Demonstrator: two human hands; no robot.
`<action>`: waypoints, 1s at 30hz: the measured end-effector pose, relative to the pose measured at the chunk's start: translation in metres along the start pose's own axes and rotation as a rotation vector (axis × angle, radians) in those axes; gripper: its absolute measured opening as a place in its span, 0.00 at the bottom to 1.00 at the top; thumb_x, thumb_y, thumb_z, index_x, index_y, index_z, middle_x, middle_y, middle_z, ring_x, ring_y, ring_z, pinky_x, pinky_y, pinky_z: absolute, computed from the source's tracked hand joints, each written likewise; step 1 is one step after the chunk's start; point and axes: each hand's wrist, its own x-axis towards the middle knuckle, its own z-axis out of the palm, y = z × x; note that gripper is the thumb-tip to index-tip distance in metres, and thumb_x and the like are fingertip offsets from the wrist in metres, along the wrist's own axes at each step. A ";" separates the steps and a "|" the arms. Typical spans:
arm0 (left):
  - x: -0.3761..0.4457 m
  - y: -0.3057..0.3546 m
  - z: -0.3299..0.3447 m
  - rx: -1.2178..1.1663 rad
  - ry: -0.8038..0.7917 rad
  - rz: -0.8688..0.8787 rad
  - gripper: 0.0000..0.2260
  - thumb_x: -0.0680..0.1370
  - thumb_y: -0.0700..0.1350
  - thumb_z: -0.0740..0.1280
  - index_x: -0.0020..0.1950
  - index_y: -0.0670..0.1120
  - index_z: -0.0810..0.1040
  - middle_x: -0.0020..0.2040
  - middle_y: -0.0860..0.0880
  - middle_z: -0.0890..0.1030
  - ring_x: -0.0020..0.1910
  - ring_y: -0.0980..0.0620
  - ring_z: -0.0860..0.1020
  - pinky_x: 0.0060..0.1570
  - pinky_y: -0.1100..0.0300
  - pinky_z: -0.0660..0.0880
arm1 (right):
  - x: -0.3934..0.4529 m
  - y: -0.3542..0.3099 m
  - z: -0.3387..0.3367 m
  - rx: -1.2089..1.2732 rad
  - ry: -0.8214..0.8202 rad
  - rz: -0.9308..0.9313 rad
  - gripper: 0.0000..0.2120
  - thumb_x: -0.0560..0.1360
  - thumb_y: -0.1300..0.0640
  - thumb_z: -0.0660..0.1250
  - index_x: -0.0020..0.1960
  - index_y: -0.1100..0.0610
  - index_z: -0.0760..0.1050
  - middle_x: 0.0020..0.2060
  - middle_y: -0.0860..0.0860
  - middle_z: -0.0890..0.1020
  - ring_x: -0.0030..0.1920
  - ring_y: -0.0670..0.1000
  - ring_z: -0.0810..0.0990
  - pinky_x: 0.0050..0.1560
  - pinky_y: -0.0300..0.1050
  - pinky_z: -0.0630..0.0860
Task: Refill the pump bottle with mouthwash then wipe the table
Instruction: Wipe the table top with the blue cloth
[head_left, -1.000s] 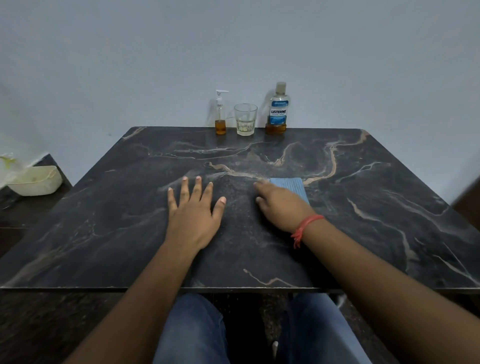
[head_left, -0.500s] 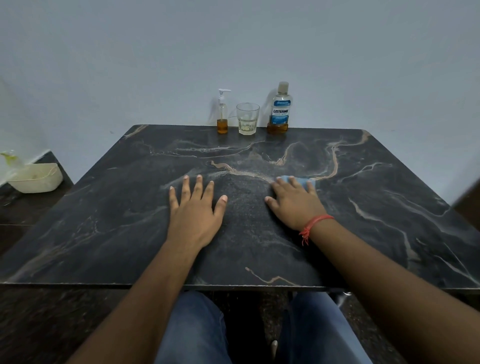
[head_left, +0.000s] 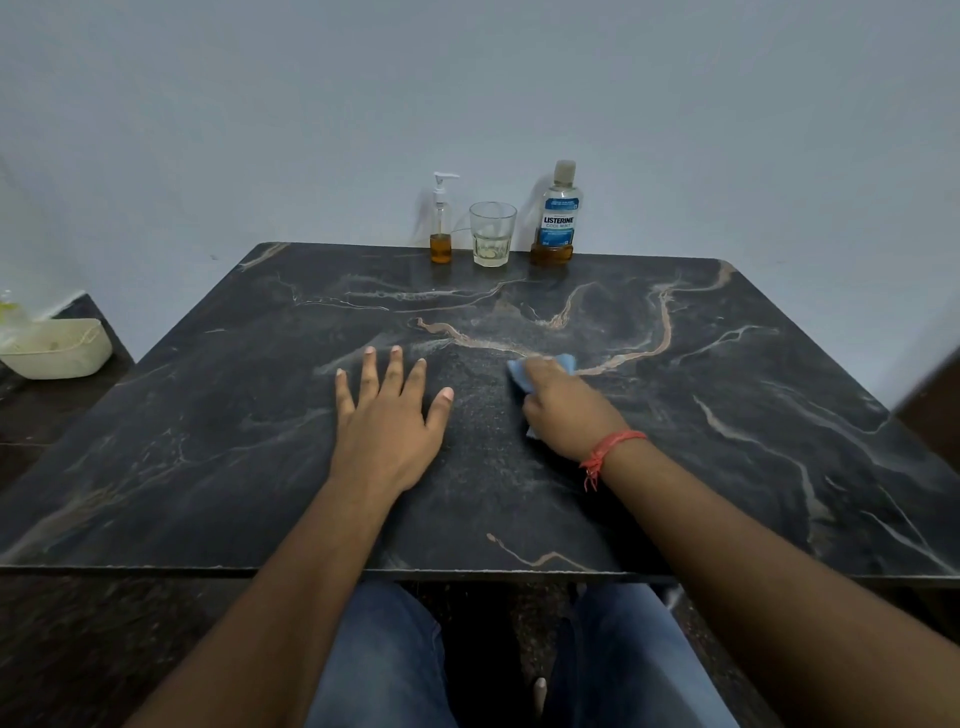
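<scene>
Table (head_left: 208, 467) unchanged — cloth (head_left: 519, 371) slid left

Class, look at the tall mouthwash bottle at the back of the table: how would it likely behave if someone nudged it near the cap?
The mouthwash bottle is tall and narrow, so a push near the cap would probably tip it. Its amber liquid fills only the base, so it is likely light, though that low weight may steady it a little. It stands close to the glass and might knock it.
</scene>
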 end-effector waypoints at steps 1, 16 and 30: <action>0.000 0.000 0.000 0.002 -0.001 -0.002 0.35 0.79 0.67 0.37 0.82 0.52 0.54 0.84 0.48 0.50 0.82 0.45 0.40 0.77 0.38 0.37 | -0.005 -0.006 0.004 -0.011 -0.040 -0.123 0.25 0.78 0.61 0.57 0.75 0.57 0.61 0.75 0.59 0.63 0.71 0.56 0.68 0.71 0.47 0.63; 0.000 -0.001 -0.003 -0.003 0.009 0.013 0.34 0.80 0.66 0.37 0.82 0.53 0.54 0.84 0.49 0.50 0.82 0.46 0.39 0.77 0.39 0.35 | 0.032 -0.030 0.019 -0.180 -0.056 -0.286 0.26 0.80 0.56 0.55 0.78 0.58 0.57 0.77 0.55 0.59 0.78 0.53 0.56 0.77 0.52 0.54; -0.003 -0.004 -0.002 -0.004 0.009 0.011 0.35 0.79 0.67 0.34 0.83 0.53 0.53 0.84 0.49 0.49 0.82 0.47 0.38 0.77 0.39 0.35 | 0.029 0.036 -0.009 -0.308 -0.046 -0.134 0.25 0.82 0.55 0.51 0.78 0.60 0.55 0.78 0.58 0.57 0.78 0.55 0.55 0.76 0.51 0.52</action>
